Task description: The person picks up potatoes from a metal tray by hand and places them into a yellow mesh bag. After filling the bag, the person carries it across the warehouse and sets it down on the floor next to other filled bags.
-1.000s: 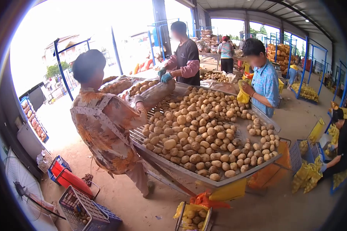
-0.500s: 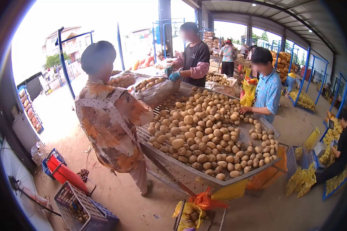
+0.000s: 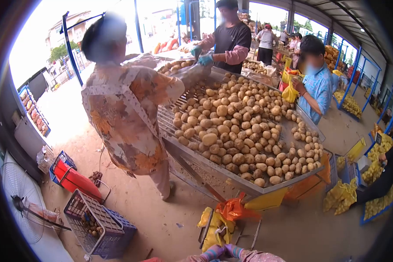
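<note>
Only the bottom edge shows my hands. My left hand (image 3: 213, 253) and my right hand (image 3: 234, 251) wear pink and blue knit gloves and sit close together, with a pink sleeve (image 3: 263, 256) behind the right one. What they hold is cut off. Just above them a yellow bag of potatoes (image 3: 215, 228) hangs on a metal frame, with an orange bag (image 3: 234, 208) beside it. Beyond stands a slatted metal sorting table (image 3: 205, 162) heaped with potatoes (image 3: 231, 126).
A person in a floral shirt (image 3: 122, 118) stands at the table's left. A person with teal gloves (image 3: 205, 59) holds a clear bag at the far end. A person in blue (image 3: 318, 89) holds a yellow bag. Blue crates (image 3: 98, 225), a fan (image 3: 19, 203), yellow sacks (image 3: 343, 196).
The view has dropped and moved closer to the table. My gloved hands have come into view at the bottom edge. The person in blue has pulled a hand back from the potatoes to the yellow bag.
</note>
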{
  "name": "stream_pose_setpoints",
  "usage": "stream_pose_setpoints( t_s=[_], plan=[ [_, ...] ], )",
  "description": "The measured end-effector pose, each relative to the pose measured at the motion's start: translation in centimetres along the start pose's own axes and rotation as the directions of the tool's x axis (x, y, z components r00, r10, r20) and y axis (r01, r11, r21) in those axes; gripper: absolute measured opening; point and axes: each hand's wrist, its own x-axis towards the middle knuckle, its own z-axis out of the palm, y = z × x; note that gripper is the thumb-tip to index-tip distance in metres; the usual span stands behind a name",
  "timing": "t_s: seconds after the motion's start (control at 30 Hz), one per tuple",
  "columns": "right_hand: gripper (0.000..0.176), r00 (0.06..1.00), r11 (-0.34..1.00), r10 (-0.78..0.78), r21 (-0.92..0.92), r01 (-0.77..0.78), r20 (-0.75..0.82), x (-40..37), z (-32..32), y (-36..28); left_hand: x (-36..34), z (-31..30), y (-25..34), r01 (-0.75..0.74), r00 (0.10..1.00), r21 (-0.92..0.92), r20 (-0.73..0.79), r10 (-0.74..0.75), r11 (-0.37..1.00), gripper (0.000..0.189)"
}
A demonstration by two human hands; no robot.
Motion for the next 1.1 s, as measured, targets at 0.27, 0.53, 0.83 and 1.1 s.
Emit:
stream_pose_setpoints(
  t_s=[0.27,0.53,0.83,1.1],
  plan=[
    [0.058,0.945,0.944,0.322,0.052,-0.325,0.06,6.2,10.4,-27.1,-9.3,-2.3,5.2,-0.334,0.527,0.223,-0.761,0.378,0.916,0.028],
    [0.061,0.937,0.917,0.337,0.194,-0.348,0.088,0.1,6.4,-35.1,-4.4,-5.1,-2.5,-0.22,0.907,-0.374,-0.418,0.048,0.901,0.041],
    [0.056,0.977,0.942,0.209,0.259,-0.214,0.047,-5.6,3.8,-38.6,-4.6,-6.6,-1.5,-0.119,0.971,-0.357,-0.238,0.033,0.927,0.031],
    [0.055,0.997,0.956,0.075,0.283,-0.074,0.009,-9.1,2.7,-42.0,-4.7,-5.7,-0.8,-0.093,0.779,0.147,-0.605,0.164,0.985,0.026]
  ],
)
